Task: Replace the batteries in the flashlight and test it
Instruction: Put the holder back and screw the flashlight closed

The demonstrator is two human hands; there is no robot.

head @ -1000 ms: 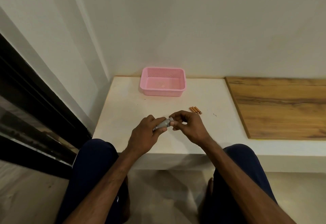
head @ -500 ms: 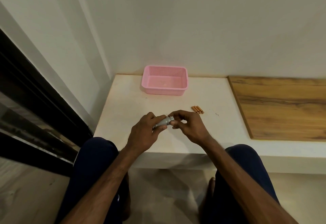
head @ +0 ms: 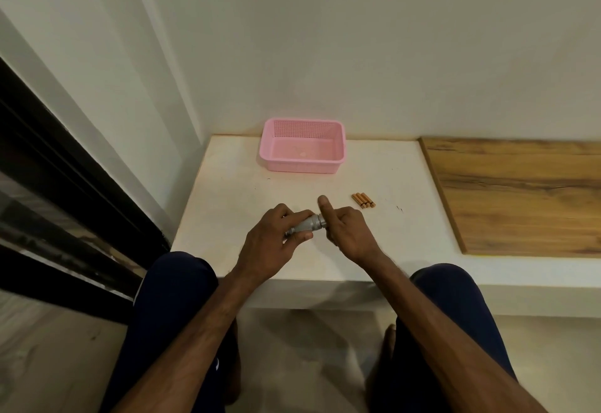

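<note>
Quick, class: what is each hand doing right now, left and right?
Left hand: grips the small grey metal flashlight by its body.
Right hand: at the flashlight's end, index finger raised; its grip cannot be told.

The white table (head: pixel 227 204) carries a pink basket (head: pixel 302 165) at the back, a row of batteries (head: pixel 363 200) nearer, and a wooden board (head: pixel 520 198) on the right.

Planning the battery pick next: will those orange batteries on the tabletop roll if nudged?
Probably: the batteries are small cylinders lying on their sides on the flat white tabletop, so a sideways nudge likely rolls them. They lie packed side by side, so picking one may disturb its neighbours.
</note>
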